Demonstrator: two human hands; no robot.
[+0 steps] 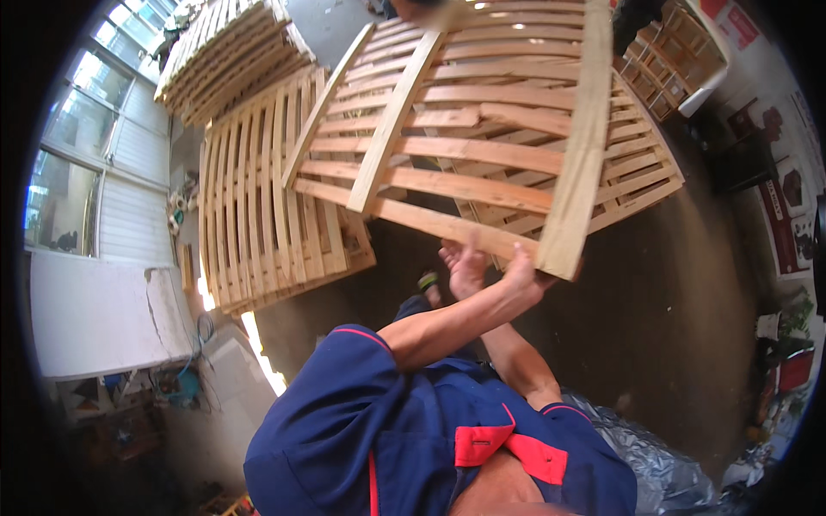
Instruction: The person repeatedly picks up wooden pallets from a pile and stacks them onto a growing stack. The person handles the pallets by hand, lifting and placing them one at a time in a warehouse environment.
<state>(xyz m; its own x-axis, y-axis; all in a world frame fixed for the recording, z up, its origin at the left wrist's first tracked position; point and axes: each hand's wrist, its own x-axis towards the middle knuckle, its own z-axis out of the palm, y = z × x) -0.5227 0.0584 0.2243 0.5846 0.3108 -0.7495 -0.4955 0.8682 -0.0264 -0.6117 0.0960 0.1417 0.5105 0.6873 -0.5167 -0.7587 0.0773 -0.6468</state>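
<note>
A wooden slatted pallet panel (469, 153), with long slats joined by crosspieces, slants up before me. My forearms are crossed. My left hand (527, 282) reaches over to the right and grips the panel's near slat beside its right corner, thumb on top and the other fingers mostly hidden beneath. Just left of it, my right hand (465, 270) is at the same slat's lower edge, palm turned up. Its fingers are bent, and one overlaps the slat.
Stacked pallets (258, 198) stand on the left, with another stack (225, 56) behind. More slatted pallets (641, 163) lie under the panel's right side. Part of another person (426, 10) shows at the far edge. Silver plastic sheeting (650, 460) lies at lower right; windows (69, 202) line the left.
</note>
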